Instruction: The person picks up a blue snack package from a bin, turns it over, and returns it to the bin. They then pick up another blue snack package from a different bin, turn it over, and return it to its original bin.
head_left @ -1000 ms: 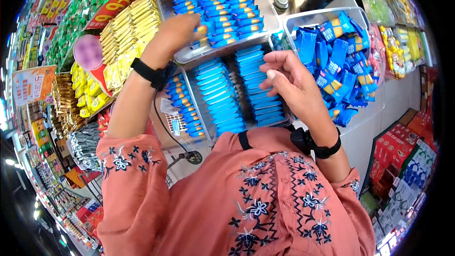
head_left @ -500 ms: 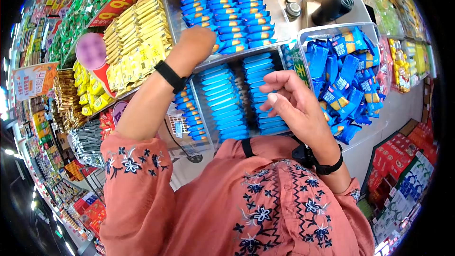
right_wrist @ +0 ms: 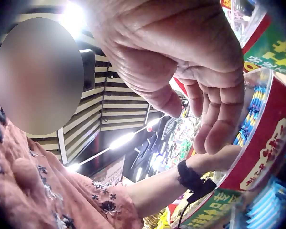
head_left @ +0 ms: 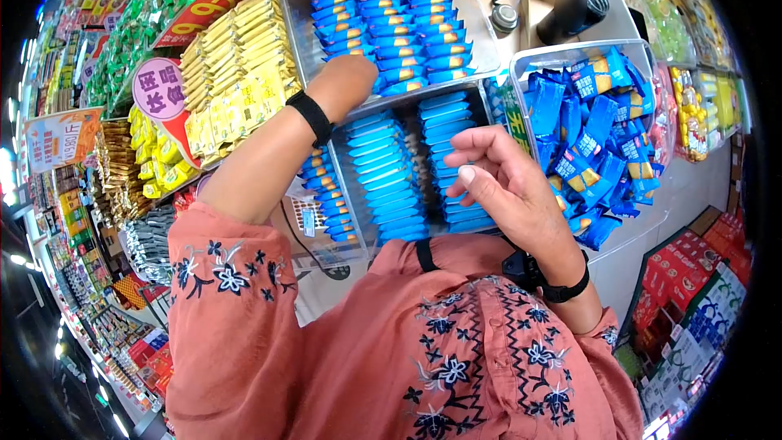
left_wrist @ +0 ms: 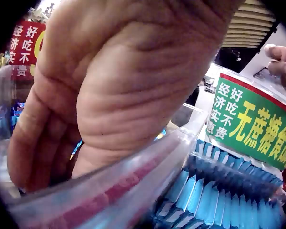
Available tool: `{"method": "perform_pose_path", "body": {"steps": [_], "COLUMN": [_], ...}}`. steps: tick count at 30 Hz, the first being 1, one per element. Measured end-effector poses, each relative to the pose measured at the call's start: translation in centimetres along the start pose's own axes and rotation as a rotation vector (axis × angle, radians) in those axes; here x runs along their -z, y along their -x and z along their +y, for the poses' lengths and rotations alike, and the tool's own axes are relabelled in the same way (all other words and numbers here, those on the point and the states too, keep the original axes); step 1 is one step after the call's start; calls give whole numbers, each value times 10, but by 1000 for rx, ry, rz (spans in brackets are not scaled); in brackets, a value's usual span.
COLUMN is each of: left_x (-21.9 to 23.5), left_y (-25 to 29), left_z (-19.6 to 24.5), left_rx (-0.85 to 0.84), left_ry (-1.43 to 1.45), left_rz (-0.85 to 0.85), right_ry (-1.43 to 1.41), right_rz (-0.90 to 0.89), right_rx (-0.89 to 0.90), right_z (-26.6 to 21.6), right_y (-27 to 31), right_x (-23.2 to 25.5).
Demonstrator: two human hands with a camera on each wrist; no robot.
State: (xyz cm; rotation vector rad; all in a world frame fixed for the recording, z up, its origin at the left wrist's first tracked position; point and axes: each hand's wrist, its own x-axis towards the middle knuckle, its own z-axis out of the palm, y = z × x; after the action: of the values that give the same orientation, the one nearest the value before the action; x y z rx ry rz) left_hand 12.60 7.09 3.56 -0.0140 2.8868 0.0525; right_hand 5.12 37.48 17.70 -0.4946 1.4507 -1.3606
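left hand reached over clear bin rim, fingers hidden among the blue packets, grasp I could not tell | right hand loosely curled, empty, just below that rim | advice: I judged sliding packets flush, row by row, best

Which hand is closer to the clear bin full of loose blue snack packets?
The right. The right hand hangs, empty with fingers loosely curled, just beside the bin of loose blue packets. The left hand is farther away, reaching into the upper tray of neatly stacked blue packets.
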Motion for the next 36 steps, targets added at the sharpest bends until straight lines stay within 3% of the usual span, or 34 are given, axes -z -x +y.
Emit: {"method": "perform_pose_path", "body": {"steps": [4, 10, 19, 23, 26, 30, 36], "left_x": [8, 12, 20, 17, 43, 64, 28], "left_y": [-1, 1, -11, -11, -11, -19, -20], "left_z": [2, 5, 13, 1, -11, -13, -20], "left_rx": [26, -58, -40, 5, 40, 308, 321], "left_ry": [-50, -112, -251, -137, 13, 591, 718], "left_rz": [-146, -88, -240, -199, -157, -592, -736], "right_ry": [22, 21, 32, 26, 12, 9, 6], "right_rz": [-19, -35, -28, -38, -32, -22, -13], "right_rx": [-2, -11, -61, -78, -78, -102, -140], "right_z": [2, 0, -2, -3, -2, -3, -4], "right_y": [1, 1, 0, 0, 0, -3, -7], "right_x": [2, -2, -2, -1, 2, 2, 2]}}
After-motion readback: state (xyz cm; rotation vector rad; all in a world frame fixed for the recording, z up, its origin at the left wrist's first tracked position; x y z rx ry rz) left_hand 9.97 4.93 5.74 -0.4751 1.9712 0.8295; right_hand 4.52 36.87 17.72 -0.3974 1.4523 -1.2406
